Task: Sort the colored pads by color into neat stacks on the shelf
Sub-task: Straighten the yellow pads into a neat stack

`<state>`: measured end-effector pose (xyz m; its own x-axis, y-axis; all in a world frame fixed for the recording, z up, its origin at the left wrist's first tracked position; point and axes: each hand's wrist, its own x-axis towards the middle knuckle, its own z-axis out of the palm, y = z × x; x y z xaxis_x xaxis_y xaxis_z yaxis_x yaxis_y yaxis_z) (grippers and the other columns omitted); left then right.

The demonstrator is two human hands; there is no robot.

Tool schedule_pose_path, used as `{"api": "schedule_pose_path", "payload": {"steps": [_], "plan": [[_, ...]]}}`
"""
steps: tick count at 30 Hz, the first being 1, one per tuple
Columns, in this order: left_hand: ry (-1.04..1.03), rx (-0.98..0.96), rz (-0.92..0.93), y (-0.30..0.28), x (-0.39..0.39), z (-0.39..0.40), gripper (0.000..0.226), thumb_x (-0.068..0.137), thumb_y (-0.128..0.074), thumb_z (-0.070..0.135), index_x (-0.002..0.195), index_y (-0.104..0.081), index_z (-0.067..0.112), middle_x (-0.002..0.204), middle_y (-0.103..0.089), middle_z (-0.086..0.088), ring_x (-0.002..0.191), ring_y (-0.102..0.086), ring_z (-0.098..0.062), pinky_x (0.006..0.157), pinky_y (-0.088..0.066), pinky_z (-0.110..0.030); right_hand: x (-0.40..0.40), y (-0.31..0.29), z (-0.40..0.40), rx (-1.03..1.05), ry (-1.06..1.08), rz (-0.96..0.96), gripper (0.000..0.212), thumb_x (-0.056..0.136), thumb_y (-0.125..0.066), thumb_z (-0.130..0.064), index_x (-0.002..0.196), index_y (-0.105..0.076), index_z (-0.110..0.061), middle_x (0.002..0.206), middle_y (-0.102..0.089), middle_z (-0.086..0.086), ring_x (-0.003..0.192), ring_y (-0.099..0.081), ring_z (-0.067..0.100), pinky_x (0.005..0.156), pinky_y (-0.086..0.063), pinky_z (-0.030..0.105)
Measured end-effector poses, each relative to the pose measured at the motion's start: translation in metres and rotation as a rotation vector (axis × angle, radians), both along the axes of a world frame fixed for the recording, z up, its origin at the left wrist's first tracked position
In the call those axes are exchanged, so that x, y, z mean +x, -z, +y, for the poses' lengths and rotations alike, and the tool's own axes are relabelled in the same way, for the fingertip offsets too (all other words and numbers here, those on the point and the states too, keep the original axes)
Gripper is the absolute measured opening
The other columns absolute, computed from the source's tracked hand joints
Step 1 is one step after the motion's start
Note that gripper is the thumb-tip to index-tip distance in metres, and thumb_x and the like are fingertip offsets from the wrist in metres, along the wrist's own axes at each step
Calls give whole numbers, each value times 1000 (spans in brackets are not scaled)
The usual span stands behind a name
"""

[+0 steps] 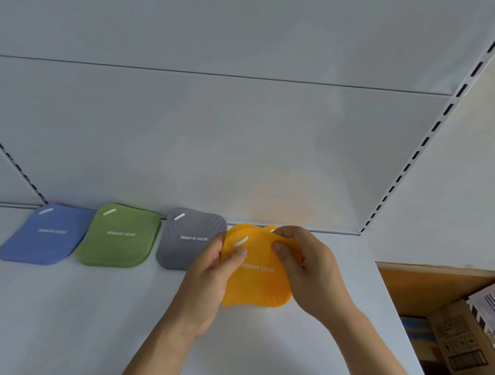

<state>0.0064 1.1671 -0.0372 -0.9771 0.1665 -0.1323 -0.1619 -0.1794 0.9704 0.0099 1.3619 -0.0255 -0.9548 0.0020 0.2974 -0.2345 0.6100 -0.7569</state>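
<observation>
A row of pads lies along the back of the white shelf: a blue pad at the left, a green pad beside it, then a grey pad. Each reads "REMOVE ODOR". To the right, orange pads are held just above the shelf, at least two overlapping. My left hand pinches their left edge, thumb on top. My right hand grips their upper right part and hides it. The grey pad's right edge sits behind my left fingers.
The shelf's white back panel rises behind the pads, with slotted uprights at the right and far left. Past the shelf's right end stand a cardboard box and a wooden board, lower down.
</observation>
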Motion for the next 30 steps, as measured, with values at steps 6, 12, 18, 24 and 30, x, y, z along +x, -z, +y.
{"api": "schedule_pose_path", "payload": {"steps": [6,12,18,24,30], "plan": [[4,2,-33,1,1,-6,29,103,-58,29,127,-74,31,127,-77,-1,122,-71,-24,112,-50,-58,1,5,7,7,66,18,25,103,-58,-29,126,-62,-37,108,-66,-30,100,-61,-8,79,-45,8],[-170,-36,54,2,-4,-23,28,104,-57,31,127,-73,31,128,-76,8,124,-68,-14,115,-47,-55,-12,29,23,570,316,-470,65,88,-55,-71,128,-55,-20,121,-55,5,116,-51,29,89,-47,38],[-284,-28,40,-1,-3,-36,27,102,-59,33,125,-73,35,125,-76,14,117,-71,-8,106,-53,-49,-18,28,21,584,360,-544,75,77,-58,-83,112,-60,-17,100,-42,1,112,-51,28,80,-47,36],[-289,-71,12,-1,1,-37,25,103,-59,33,124,-74,35,124,-77,14,115,-71,-8,103,-55,-47,-30,28,27,550,350,-560,88,65,-64,-85,125,-56,-22,119,-48,2,121,-46,29,91,-51,42],[-274,-84,-18,0,5,-36,25,105,-58,32,123,-74,34,123,-77,10,119,-70,-18,106,-54,-54,-57,22,38,553,252,-558,99,72,-69,-79,149,-41,-24,149,-46,1,139,-38,31,105,-44,45]]}}
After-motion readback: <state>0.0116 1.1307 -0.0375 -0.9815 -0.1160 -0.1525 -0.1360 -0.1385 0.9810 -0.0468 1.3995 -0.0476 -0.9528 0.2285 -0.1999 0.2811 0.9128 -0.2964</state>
